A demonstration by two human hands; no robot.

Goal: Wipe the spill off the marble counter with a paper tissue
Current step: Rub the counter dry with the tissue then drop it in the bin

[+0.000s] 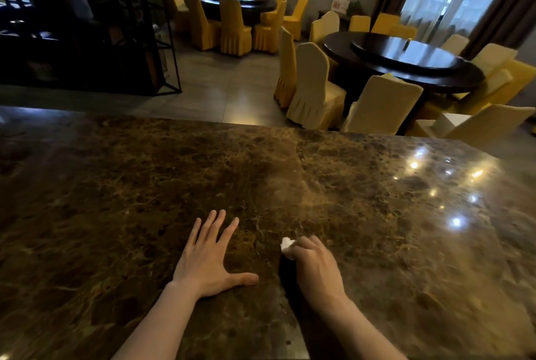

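A brown veined marble counter [145, 185] fills the lower half of the head view. My left hand [207, 258] lies flat on it, palm down, fingers spread, holding nothing. Just to its right, my right hand [314, 267] is closed around a crumpled white paper tissue [287, 245], which sticks out past the fingertips and presses on the stone. A paler, dull streak [313, 194] crosses the counter beyond the tissue; I cannot tell whether it is the spill or glare.
A seam [298, 153] runs across the counter between two slabs. Beyond the far edge stand round dark dining tables [406, 55] ringed by yellow-covered chairs [313, 90]. A black metal shelf frame [139, 26] is at the back left. Lamp reflections [455, 222] glint on the right.
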